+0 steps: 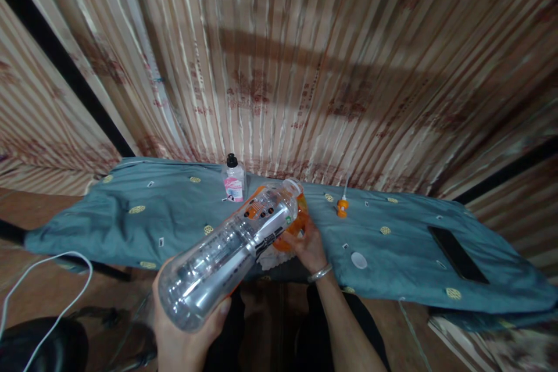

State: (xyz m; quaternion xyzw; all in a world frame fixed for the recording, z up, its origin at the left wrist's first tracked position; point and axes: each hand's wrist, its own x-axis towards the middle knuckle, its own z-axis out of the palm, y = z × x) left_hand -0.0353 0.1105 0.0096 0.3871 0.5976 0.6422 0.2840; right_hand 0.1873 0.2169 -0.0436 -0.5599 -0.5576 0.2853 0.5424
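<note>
My left hand (185, 343) is wrapped round the base of a large clear plastic bottle (218, 261) with a silver and orange label. The bottle is tilted, its uncapped mouth pointing up and right in the view, over an orange bottle (301, 218). Closed round that orange bottle is my right hand (309, 245), which wears a metal bracelet. The clear bottle hides much of the orange one. Whether liquid passes between them I cannot tell. Below the orange bottle a whitish crumpled cloth or tissue (272, 259) shows. An orange pump top (342, 207) and a round white cap (359, 260) lie to the right.
A bed or bench with a teal patterned cover (174, 203) spans the view. On it stand a small clear bottle (234, 182) with black cap and pink label, and a black phone (457, 254) lying flat. Striped curtain (279, 70) hangs behind; a white cable (47, 258) loops at left.
</note>
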